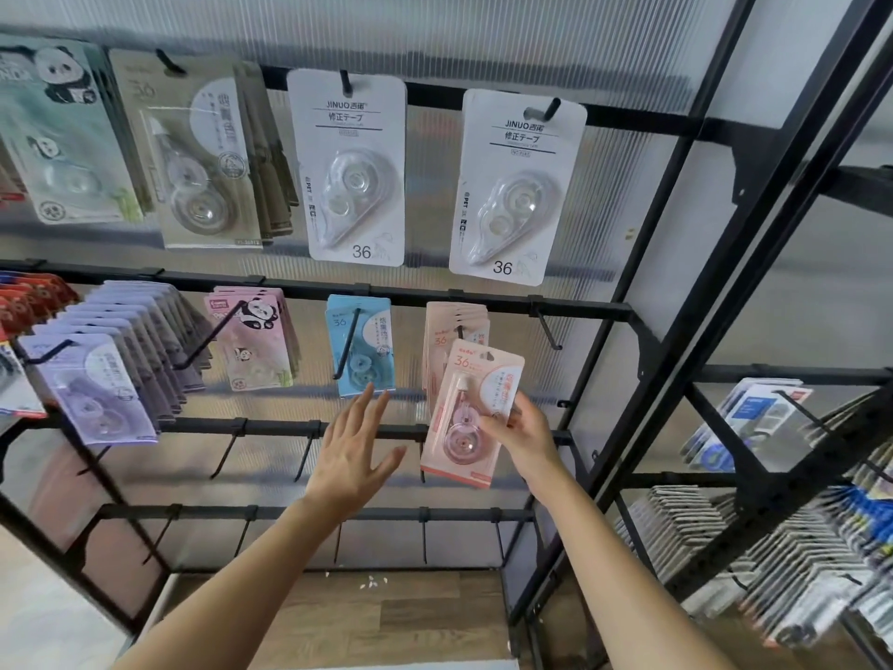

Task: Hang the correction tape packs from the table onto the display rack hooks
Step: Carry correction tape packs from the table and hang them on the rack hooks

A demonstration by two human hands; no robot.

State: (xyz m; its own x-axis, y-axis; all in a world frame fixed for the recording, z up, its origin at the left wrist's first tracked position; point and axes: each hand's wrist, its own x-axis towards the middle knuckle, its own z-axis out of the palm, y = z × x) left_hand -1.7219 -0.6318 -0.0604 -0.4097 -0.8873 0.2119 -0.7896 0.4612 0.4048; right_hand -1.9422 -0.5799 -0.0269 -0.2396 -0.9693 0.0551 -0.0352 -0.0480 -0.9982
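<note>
Our right hand pinches the pink correction tape pack, tilted before the pink stack near the middle rail's right end, left hand spread open beside it; pinched at one edge, its hole could miss the hidden hook and we drop it.

Free room is found around the bare hook, flanked by the pink packs and the rack post.

We see a black rack; its hooks carry white packs above, purple packs and a blue pack below.
</note>
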